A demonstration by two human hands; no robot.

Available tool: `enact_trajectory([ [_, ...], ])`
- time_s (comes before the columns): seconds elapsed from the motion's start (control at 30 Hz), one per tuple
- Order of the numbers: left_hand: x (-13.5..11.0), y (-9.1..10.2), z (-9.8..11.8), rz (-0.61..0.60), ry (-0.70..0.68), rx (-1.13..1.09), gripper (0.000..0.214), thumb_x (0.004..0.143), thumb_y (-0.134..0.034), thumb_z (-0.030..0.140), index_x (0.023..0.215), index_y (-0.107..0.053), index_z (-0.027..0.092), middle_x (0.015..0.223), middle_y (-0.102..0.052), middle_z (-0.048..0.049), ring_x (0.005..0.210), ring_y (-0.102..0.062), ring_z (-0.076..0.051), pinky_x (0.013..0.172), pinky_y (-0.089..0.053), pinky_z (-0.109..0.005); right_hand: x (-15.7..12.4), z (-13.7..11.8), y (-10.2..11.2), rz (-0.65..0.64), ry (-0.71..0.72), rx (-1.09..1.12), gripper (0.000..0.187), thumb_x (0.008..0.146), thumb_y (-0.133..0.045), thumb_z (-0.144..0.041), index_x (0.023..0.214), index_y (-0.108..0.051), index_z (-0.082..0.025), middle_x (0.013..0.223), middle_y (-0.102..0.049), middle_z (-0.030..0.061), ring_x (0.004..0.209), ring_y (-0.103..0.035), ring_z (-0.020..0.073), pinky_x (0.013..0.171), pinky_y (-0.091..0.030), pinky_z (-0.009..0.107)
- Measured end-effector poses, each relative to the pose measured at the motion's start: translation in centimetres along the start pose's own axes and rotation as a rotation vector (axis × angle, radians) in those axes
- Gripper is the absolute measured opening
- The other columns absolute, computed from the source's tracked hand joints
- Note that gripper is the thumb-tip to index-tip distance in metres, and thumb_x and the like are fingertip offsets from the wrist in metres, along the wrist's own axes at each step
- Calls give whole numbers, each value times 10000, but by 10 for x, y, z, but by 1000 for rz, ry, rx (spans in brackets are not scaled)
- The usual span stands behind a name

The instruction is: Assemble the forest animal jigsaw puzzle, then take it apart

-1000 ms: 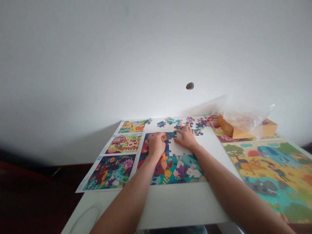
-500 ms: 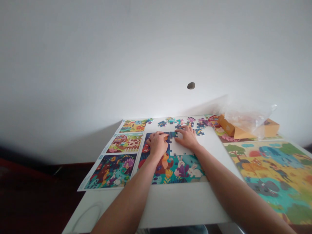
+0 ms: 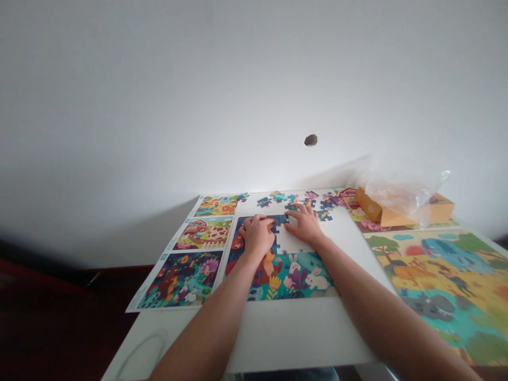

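A partly assembled jigsaw puzzle [image 3: 307,288] of a forest scene with rabbits lies in front of me, its upper right part an open gap. My left hand [image 3: 257,233] rests on its upper left part, fingers bent and spread over the joined pieces, holding nothing loose. At the top edge, a dark blue puzzle piece [image 3: 282,218] sits against the joined part. The thumb and index finger of my right hand [image 3: 305,222] are at that piece's right side. Several loose puzzle pieces [image 3: 264,202] lie behind my hands, some partly hidden by my right fingers.
Left of the puzzle lies a sheet [image 3: 186,248] with three printed pictures. A finished animal puzzle [image 3: 440,280] covers the table's right side. Behind it are an orange box [image 3: 442,209] and a clear plastic bag [image 3: 400,185]. The white wall [image 3: 254,106] with a hole stands behind the table.
The dark blue piece has shifted slightly left and now meets the joined top edge, where a thin gap showed before. Both hands stay nearly in place.
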State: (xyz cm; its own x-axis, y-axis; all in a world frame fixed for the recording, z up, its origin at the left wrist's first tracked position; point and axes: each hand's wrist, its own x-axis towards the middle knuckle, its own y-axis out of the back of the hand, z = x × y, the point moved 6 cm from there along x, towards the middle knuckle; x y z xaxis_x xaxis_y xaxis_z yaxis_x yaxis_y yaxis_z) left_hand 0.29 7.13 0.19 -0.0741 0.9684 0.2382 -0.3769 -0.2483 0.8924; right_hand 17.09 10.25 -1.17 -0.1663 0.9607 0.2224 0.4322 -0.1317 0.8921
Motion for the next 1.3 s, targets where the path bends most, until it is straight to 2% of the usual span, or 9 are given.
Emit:
enact_trajectory([
  [0.17, 0, 0, 1, -1, -6, 4, 419, 821, -496, 117, 1095, -722, 339, 1254, -620, -40, 1159, -482, -294, 938, -385, -468, 0, -5, -1, -40, 131, 27, 412, 873, -545, -398, 1273, -629, -337, 1410, -554, 6, 1315, -371, 305, 1050, -283, 539],
  [0.33, 0, 4, 1, 33, 15, -13, 473, 820, -483, 95, 1238, -621, 269, 1240, -641, -74, 1160, -500, -292, 934, -386, -455, 1, -3, -1, -18, 119, 69, 489, 853, -575, -380, 1339, -569, -321, 1354, -601, 43, 1284, -417, 296, 1044, -285, 525],
  [0.6, -1, 5, 2, 31, 8, -19, 476, 818, -481, 89, 1223, -640, 281, 1235, -643, -68, 1148, -506, -291, 924, -389, -450, 3, -2, -1, -12, 107, 109, 495, 846, -587, -362, 1338, -552, -315, 1310, -629, 38, 1249, -442, 293, 1040, -284, 517],
  [0.77, -2, 4, 4, -12, -20, -1, 444, 800, -496, 83, 1050, -744, 353, 1277, -613, -20, 1161, -473, -297, 926, -376, -458, 2, -3, -1, -10, 127, 122, 530, 825, -577, -362, 1348, -531, -292, 1315, -620, 42, 1251, -429, 310, 1036, -280, 528],
  [0.87, -3, 5, 4, -5, -30, 16, 432, 801, -507, 91, 1027, -756, 361, 1295, -605, -8, 1163, -457, -306, 928, -364, -469, 0, -1, 6, 48, 109, 148, 575, 773, -569, -282, 1346, -524, -249, 1354, -576, 71, 1240, -431, 320, 998, -325, 511],
  [0.97, -3, 5, 5, 16, -51, 26, 433, 807, -503, 84, 1006, -759, 371, 1314, -604, 13, 1162, -452, -305, 927, -356, -475, -2, 1, 14, 127, 71, 151, 513, 738, -529, -185, 1240, -602, -260, 1352, -568, 60, 1232, -436, 311, 964, -349, 488],
  [1.03, -2, 5, 5, 19, -53, 13, 390, 827, -511, 106, 965, -769, 362, 1330, -604, 28, 1173, -448, -302, 932, -351, -471, -2, 1, 16, 142, 79, 147, 414, 762, -532, -195, 1148, -655, -279, 1338, -580, 41, 1231, -438, 303, 964, -344, 486],
  [1.17, 1, 2, 4, 10, -59, -30, 257, 865, -560, 211, 874, -778, 347, 1246, -674, 35, 1179, -453, -297, 949, -331, -471, -1, 0, 11, 97, 123, 152, 273, 817, -590, -316, 1066, -703, -303, 1287, -625, 18, 1206, -458, 284, 992, -313, 497],
  [1.3, 2, 2, 5, 32, -84, -35, 249, 866, -565, 220, 870, -772, 359, 1156, -721, 33, 1150, -478, -290, 950, -317, -477, 2, 1, 3, 50, 114, 133, 206, 821, -607, -332, 976, -742, -318, 1214, -673, -3, 1174, -474, 279, 1009, -280, 510],
])
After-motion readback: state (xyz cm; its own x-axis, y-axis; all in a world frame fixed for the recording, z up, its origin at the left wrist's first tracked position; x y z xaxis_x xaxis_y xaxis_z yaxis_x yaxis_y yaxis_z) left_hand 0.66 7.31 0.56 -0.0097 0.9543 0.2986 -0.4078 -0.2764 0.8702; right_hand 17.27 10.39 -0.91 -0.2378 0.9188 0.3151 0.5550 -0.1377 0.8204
